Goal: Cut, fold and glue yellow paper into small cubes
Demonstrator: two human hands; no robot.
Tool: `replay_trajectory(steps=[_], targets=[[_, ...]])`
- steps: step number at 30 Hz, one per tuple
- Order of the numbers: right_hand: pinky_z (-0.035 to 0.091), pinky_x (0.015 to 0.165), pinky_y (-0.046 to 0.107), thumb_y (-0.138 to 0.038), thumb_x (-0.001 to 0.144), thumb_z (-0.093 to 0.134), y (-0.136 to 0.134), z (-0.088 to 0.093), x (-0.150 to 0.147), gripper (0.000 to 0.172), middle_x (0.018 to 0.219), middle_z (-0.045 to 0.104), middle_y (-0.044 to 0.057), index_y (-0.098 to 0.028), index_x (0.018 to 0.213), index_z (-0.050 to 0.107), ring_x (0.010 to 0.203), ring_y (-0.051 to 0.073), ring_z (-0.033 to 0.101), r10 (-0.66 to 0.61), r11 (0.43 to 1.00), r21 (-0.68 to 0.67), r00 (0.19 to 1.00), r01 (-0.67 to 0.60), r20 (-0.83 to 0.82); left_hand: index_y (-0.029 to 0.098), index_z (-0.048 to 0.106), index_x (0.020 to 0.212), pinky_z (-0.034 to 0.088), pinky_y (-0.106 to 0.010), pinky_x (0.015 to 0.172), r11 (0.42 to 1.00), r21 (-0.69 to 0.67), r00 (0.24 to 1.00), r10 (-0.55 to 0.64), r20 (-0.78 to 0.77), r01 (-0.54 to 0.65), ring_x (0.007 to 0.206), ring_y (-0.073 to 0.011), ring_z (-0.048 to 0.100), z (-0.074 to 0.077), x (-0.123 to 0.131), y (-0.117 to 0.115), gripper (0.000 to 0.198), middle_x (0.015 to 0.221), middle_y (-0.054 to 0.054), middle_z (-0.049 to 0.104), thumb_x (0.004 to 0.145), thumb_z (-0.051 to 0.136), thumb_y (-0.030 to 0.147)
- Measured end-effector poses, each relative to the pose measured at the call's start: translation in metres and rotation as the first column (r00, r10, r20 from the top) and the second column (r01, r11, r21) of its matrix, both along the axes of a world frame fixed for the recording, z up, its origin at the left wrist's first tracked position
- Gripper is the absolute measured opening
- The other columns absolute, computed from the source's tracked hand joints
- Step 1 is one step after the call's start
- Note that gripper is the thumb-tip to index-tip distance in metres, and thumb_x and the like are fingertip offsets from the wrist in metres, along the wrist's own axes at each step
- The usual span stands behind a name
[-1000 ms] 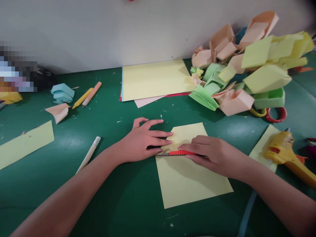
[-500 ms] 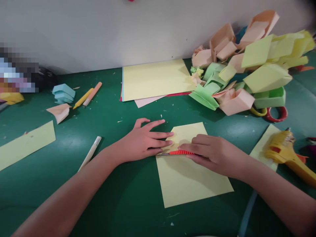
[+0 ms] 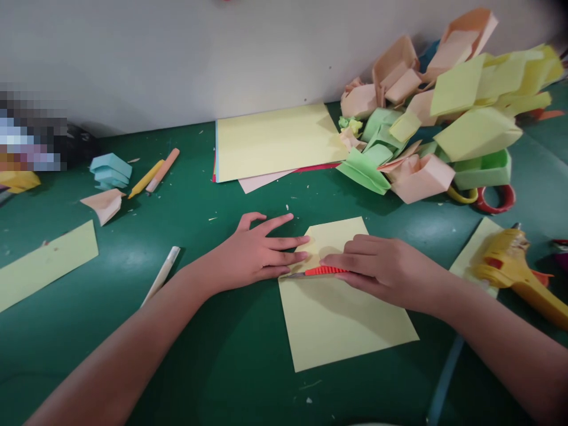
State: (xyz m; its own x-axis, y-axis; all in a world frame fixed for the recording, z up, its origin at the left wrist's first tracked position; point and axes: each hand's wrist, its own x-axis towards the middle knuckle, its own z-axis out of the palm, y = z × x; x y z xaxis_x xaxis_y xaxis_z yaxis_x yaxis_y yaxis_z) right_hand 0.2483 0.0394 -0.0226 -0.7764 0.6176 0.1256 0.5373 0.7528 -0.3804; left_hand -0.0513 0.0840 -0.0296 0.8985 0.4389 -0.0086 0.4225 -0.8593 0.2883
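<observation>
A folded sheet of pale yellow paper (image 3: 346, 331) lies on the green table, its upper flap narrower than the part below. My left hand (image 3: 257, 254) rests with fingers spread, the fingertips on the left edge of that flap. In my right hand (image 3: 381, 266) is a craft knife (image 3: 326, 270) with a ridged orange-red handle, laid nearly flat along the line between flap and lower part. Its blade points left, close to my left fingertips. The rear of the handle is hidden in my right hand.
Folded paper pieces (image 3: 426, 177) heap up at the back right, near scissors (image 3: 497, 200). A yellow glue gun (image 3: 510, 266) lies at the right. Stacked paper sheets (image 3: 275, 142) lie against the wall. Left are a white stick (image 3: 162, 272), two crayon-like sticks (image 3: 153, 174) and a paper strip (image 3: 53, 260).
The whole view has shifted slightly. Both hands, the craft knife and the paper keep nearly the same places relative to each other.
</observation>
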Motion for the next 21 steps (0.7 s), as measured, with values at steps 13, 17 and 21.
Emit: replay_trajectory(steps=[13, 17, 21], targets=[[0.047, 0.071, 0.031, -0.034, 0.105, 0.042, 0.0037, 0.0004, 0.0019, 0.035, 0.087, 0.067, 0.007, -0.021, 0.125, 0.068, 0.083, 0.020, 0.063, -0.016, 0.997, -0.072, 1.000, 0.015, -0.019, 0.039, 0.060, 0.136, 0.016, -0.051, 0.113, 1.000, 0.022, 1.000, -0.005, 0.000, 0.005, 0.153, -0.0320, 0.026, -0.0007, 0.0002, 0.0008, 0.034, 0.153, 0.002, 0.051, 0.106, 0.044, 0.041], [0.047, 0.070, 0.031, -0.035, 0.105, 0.043, 0.0047, 0.0000, 0.0030, 0.036, 0.087, 0.067, 0.007, -0.022, 0.125, 0.069, 0.082, 0.019, 0.063, -0.026, 0.995, -0.092, 0.999, 0.023, -0.029, 0.038, 0.061, 0.136, 0.017, -0.051, 0.111, 1.000, 0.023, 1.000, -0.011, 0.000, 0.011, 0.152, -0.0325, 0.027, -0.0006, 0.0001, 0.0017, 0.035, 0.153, 0.002, 0.050, 0.106, 0.043, 0.041], [0.048, 0.070, 0.030, -0.038, 0.105, 0.043, 0.0042, 0.0001, 0.0025, 0.037, 0.087, 0.067, 0.007, -0.023, 0.127, 0.069, 0.083, 0.019, 0.063, -0.048, 0.991, -0.128, 0.997, 0.040, -0.057, 0.040, 0.058, 0.138, 0.017, -0.052, 0.111, 1.000, -0.005, 1.000, 0.002, -0.010, -0.002, 0.152, -0.0317, 0.027, -0.0003, -0.0005, 0.0024, 0.036, 0.153, 0.003, 0.050, 0.107, 0.041, 0.040]])
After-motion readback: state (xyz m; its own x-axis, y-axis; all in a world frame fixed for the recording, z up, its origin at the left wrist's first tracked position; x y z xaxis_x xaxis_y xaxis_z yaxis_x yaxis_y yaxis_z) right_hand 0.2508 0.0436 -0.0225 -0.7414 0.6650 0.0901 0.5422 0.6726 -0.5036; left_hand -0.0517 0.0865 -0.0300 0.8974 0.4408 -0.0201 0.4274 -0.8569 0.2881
